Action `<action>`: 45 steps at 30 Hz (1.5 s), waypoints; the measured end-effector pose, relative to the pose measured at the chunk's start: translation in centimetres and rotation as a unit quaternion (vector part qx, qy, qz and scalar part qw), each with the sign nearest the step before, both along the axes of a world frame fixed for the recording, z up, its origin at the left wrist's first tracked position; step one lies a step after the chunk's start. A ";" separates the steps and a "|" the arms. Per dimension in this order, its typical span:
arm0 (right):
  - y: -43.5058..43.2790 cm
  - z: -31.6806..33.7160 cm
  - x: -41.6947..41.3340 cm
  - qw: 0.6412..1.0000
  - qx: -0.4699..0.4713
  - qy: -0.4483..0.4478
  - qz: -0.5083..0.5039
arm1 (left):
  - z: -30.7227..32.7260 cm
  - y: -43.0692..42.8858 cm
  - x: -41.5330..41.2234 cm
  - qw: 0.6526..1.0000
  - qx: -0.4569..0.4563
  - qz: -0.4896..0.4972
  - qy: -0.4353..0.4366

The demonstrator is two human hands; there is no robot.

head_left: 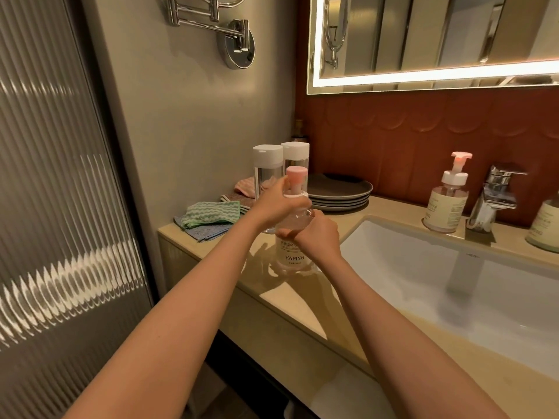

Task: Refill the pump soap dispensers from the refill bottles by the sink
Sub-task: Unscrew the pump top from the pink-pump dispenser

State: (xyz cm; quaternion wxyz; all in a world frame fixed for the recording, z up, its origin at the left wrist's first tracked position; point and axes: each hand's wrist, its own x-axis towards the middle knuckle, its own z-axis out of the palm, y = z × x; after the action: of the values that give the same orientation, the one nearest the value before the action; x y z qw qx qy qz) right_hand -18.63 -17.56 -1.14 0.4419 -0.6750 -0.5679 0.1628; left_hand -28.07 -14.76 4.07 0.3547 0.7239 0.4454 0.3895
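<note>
Pink-topped dispenser (292, 257) is held upright left of sink (423, 276): neck apparently gripped by left hand (272, 207) (blurred), body by right hand (317, 237); twist about vertical axis is called for.

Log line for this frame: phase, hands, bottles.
phase: likely opening YAPING dispenser, pump on | left hand: grips pump collar | right hand: holds dispenser body | refill bottles: capped, upright

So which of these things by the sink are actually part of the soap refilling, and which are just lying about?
Part of the job:
YAPING pump dispenser, gripped by left hand at the pump and right hand on the body; white-capped refill bottles behind it; second pump dispenser by the tap.

Just lying about:
stack of plates; folded cloths.
</note>
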 end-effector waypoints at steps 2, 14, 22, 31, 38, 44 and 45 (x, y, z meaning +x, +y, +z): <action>0.3 -0.2 -0.4 1.000 0.001 -0.002 -0.003 | 0.2 -0.3 0.2 1.000 0.002 0.001 -0.005; 0.7 -0.5 -0.6 1.000 0.006 -0.017 -0.010 | -0.2 -0.5 -0.1 1.000 -0.016 -0.011 0.023; 1.0 -0.8 -0.6 1.000 0.004 -0.012 -0.016 | -0.4 0.2 -0.1 0.990 0.058 0.074 0.102; 1.0 -0.8 -0.4 1.000 0.007 0.004 -0.006 | 0.7 0.9 -0.4 0.984 0.068 0.162 0.041; 1.0 -0.8 -0.5 1.000 0.021 0.011 -0.005 | 2.7 0.7 -1.5 0.976 0.028 0.209 -0.060; 0.9 -0.8 -0.3 1.000 0.021 0.015 0.004 | 2.6 2.4 -5.7 0.919 -0.081 0.247 -0.297; 0.9 -0.8 -0.3 1.000 0.019 0.015 0.007 | 2.1 2.8 -6.4 0.904 -0.099 0.240 -0.341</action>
State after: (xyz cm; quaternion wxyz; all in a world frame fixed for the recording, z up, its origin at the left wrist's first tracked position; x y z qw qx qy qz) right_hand -18.90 -16.66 -1.97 0.4619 -0.6599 -0.5691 0.1653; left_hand -34.49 -11.94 6.17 0.4507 0.3794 0.4936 0.6397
